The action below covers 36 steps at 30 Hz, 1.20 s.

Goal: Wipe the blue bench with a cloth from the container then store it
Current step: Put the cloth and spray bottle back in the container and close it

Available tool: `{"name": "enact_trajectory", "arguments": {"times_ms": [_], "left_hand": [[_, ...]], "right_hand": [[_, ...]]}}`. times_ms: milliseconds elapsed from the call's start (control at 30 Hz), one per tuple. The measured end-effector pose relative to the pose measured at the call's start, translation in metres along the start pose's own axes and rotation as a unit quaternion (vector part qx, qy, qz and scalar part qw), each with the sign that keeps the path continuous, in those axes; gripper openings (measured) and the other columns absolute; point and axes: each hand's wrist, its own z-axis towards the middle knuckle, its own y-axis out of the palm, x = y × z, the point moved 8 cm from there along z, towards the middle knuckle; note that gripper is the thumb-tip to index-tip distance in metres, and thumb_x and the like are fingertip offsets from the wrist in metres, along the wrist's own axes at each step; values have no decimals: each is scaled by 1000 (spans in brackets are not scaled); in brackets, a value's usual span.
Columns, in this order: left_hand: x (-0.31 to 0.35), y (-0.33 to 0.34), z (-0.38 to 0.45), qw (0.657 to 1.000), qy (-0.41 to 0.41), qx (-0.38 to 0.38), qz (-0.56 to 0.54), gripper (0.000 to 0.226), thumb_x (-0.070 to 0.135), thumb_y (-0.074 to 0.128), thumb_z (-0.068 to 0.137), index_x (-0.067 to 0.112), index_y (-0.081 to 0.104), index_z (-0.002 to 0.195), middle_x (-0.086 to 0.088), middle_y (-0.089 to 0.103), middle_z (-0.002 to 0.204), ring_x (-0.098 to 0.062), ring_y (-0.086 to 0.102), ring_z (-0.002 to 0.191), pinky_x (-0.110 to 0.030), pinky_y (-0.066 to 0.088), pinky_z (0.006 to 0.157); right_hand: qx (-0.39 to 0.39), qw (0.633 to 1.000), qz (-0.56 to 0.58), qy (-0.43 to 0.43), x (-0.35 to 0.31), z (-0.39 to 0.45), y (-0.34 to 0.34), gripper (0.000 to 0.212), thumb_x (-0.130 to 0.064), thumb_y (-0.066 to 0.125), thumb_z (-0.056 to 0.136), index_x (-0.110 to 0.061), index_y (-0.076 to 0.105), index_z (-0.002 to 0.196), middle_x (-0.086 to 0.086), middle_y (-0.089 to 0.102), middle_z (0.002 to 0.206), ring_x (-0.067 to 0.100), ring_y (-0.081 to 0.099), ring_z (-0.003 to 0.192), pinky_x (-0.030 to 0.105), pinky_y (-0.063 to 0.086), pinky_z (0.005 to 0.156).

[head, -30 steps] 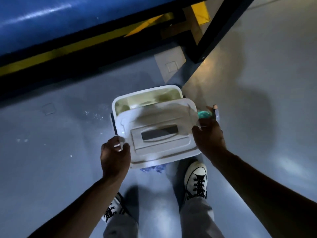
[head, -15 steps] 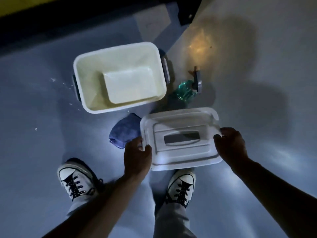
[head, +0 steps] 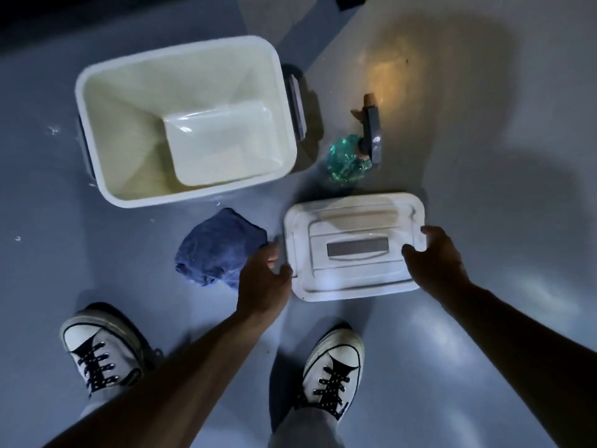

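Both hands hold the white rectangular plastic lid by its short ends.

The left hand and right hand curl their fingers around its edges. The crumpled blue cloth lies on the grey floor just beside the left hand, near the open white plastic container; the green spray bottle stands beside it.

Left hand, right hand; fingers curled
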Motion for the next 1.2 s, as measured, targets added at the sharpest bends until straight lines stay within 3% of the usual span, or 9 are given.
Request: {"name": "enact_trajectory", "arguments": {"times_ms": [100,267,400,500,633,800,933,1067,1200], "left_hand": [[15,-44,-8,998,30,54,22,27,10,64,89,16,66,115,-6,69,114,-24,67,107,-19,50,88],[21,-99,7,978,29,125,166,61,22,79,84,15,57,141,-15,54,142,-37,55,127,-47,52,99],[-3,-101,27,961,-12,90,261,92,48,85,72,27,42,151,-10,46,143,-36,50,128,-52,53,97],[-16,-93,38,947,19,97,306,81,40,82,76,25,44,146,-11,50,137,-37,51,122,-50,57,88],[-23,-104,49,957,51,119,261,52,25,71,89,25,53,138,-6,54,131,-33,50,118,-44,53,77],[1,-132,19,981,54,96,157,38,22,67,88,27,62,125,-2,59,119,-28,59,106,-44,56,83],[54,-165,-31,994,59,75,52,23,15,61,81,35,66,92,12,67,84,-12,70,76,-28,57,57],[144,-210,-86,991,116,54,-47,76,-17,58,75,58,67,70,31,67,69,6,65,58,-9,45,46],[156,-252,-65,986,110,77,-100,49,2,64,88,49,65,74,11,69,70,-9,57,44,-25,45,39]], "right_hand": [[8,996,9,-87,-41,-9,-4,49,-20,67,90,-8,53,136,12,60,135,29,60,123,31,42,102],[30,982,70,-172,-113,-5,-8,52,-24,79,81,-13,57,127,7,69,120,25,67,107,41,54,92],[14,970,96,-221,-156,6,-1,69,-46,84,72,-28,51,130,-1,63,125,21,62,109,38,54,90],[17,965,111,-235,-163,20,10,71,-44,85,71,-39,48,132,-2,62,124,21,61,111,37,53,90],[24,959,135,-248,-161,24,14,75,-35,85,75,-42,46,139,-7,63,127,14,62,110,23,52,87],[57,956,108,-265,-168,-7,-9,71,-39,86,72,-45,48,132,-8,65,119,16,62,108,42,56,94],[58,955,113,-269,-182,-45,-36,61,-46,86,69,-37,52,118,-2,63,118,21,63,108,48,58,90],[71,946,137,-284,-210,-87,-63,53,-56,84,64,-54,49,104,-3,59,115,22,63,108,51,58,90],[46,939,166,-298,-246,-117,-69,60,-49,86,65,-51,49,112,-9,64,114,14,66,104,36,57,89]]}}
